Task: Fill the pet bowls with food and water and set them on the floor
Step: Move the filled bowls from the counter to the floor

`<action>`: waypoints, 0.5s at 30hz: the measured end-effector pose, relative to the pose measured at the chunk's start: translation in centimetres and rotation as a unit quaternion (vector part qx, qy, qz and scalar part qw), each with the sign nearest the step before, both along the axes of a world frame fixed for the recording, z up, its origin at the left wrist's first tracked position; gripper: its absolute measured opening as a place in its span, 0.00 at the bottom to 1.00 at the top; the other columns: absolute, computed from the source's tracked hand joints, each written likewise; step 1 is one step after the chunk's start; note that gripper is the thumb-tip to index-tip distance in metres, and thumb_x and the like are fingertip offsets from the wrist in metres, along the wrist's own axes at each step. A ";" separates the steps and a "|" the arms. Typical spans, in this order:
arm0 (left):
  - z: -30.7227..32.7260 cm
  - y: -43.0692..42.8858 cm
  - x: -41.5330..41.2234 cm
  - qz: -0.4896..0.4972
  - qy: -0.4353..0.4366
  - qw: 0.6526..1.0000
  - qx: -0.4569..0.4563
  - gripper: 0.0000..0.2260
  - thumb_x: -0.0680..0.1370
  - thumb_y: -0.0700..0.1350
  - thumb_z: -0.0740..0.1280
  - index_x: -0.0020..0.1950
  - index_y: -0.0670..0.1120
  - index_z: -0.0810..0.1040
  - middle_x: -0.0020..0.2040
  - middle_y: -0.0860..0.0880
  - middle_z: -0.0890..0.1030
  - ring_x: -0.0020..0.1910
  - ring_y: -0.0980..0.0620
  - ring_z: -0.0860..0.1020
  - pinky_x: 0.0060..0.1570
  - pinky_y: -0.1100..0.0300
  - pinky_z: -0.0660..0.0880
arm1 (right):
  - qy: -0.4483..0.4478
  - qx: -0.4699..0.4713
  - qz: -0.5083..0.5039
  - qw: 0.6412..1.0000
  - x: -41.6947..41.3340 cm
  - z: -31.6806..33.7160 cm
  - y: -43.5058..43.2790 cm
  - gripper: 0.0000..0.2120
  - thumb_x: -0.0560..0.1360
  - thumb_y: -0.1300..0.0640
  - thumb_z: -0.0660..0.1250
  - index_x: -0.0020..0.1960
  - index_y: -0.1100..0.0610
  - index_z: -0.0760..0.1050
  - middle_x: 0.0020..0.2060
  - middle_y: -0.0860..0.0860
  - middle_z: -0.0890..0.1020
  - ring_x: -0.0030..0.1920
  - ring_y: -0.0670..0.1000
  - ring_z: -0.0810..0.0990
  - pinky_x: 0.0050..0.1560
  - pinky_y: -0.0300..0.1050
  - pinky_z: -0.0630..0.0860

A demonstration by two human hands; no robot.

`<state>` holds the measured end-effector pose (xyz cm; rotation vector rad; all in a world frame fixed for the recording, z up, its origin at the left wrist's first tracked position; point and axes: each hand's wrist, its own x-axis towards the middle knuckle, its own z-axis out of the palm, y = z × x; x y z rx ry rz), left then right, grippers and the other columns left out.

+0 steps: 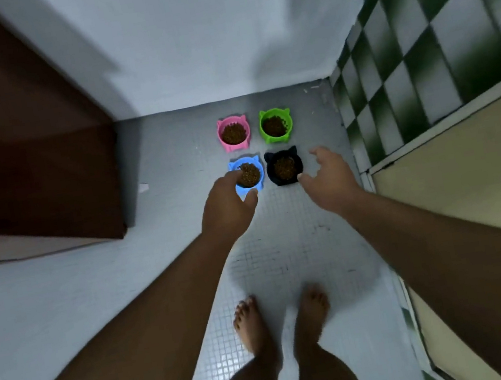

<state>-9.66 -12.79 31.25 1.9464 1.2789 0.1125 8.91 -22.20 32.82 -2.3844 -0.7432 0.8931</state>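
Four cat-eared plastic bowls: pink bowl (233,133), green bowl (276,125), blue bowl (248,175), black bowl (284,166) — all w/ brown kibble. Pale grey small-grid tiled floor (289,249). Green-and-white checkered wall tiles (434,26) — dark brown wooden door (19,145).

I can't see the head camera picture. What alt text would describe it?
Four cat-eared bowls of dry kibble sit in a square on a grey tiled floor: pink bowl, green bowl, blue bowl, black bowl. The left hand overlaps the blue bowl; the open right hand is beside the black one.

Grey tiled floor (285,250), white wall (199,32), brown door (19,145), green checkered tiles (447,24)
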 end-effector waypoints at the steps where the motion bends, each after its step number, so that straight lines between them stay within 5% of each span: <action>1: 2.0 -1.2 -0.8 -0.002 -0.005 1.000 0.000 0.24 0.79 0.50 0.71 0.73 0.46 0.73 0.66 0.44 0.78 0.63 0.47 0.77 0.58 0.61 0.68 | 0.002 0.005 0.003 1.000 -0.9 2.2 -1.0 0.30 0.74 0.53 0.71 0.73 0.55 0.67 0.67 0.61 0.72 0.65 0.59 0.75 0.66 0.52 0.73; 6: 9.9 -7.0 -4.6 -0.015 -0.009 1.000 -0.014 0.24 0.79 0.50 0.72 0.73 0.48 0.73 0.66 0.44 0.76 0.63 0.46 0.77 0.63 0.53 0.73 | 0.004 0.054 -0.012 0.998 -4.8 11.5 -6.9 0.28 0.74 0.56 0.70 0.73 0.55 0.68 0.67 0.59 0.73 0.65 0.58 0.75 0.65 0.52 0.73; 15: 22.2 -18.8 -8.3 -0.063 -0.052 0.996 0.045 0.20 0.79 0.51 0.71 0.70 0.48 0.75 0.65 0.48 0.78 0.62 0.49 0.78 0.61 0.54 0.75 | -0.045 0.105 0.019 0.993 -10.3 20.9 -22.2 0.30 0.75 0.55 0.70 0.75 0.54 0.66 0.69 0.57 0.72 0.68 0.56 0.73 0.68 0.56 0.71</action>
